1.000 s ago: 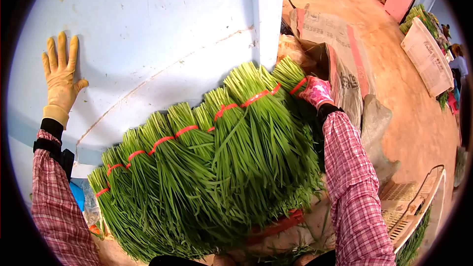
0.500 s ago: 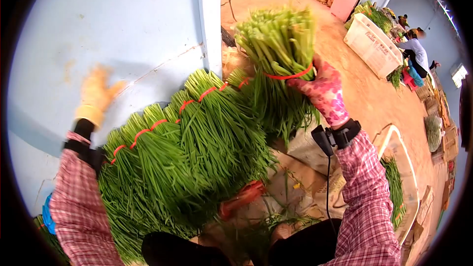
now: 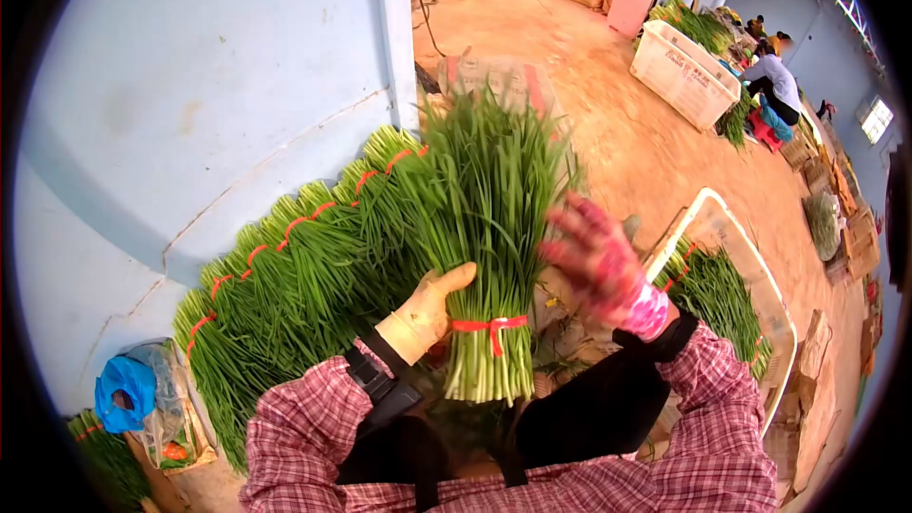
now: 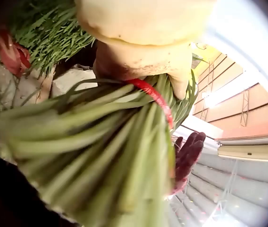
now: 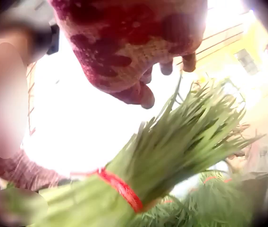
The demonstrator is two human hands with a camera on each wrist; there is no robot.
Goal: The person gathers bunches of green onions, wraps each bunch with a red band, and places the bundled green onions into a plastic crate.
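A bundle of green chives point(image 3: 486, 228) tied with a red band point(image 3: 489, 325) stands upright in front of me, cut ends down. My left hand point(image 3: 427, 313), in a yellow glove, grips it at the band; the left wrist view shows the glove point(image 4: 143, 42) wrapped round the stalks point(image 4: 91, 146). My right hand point(image 3: 598, 266), in a pink patterned glove, hovers just right of the bundle with fingers spread, off the chives. In the right wrist view the pink glove point(image 5: 138, 42) hangs above the bundle point(image 5: 172, 146).
A long row of banded chive bundles point(image 3: 294, 266) leans against the pale blue wall point(image 3: 190, 85). A white crate point(image 3: 750, 294) with more chives lies on the right. Other crates point(image 3: 684, 71) and seated people point(image 3: 774, 81) are farther back. A blue bag point(image 3: 123, 389) sits at lower left.
The bundle came down from the raised right hand and turned cut ends down. My left hand left the wall and took hold of it at the band; the right hand let go.
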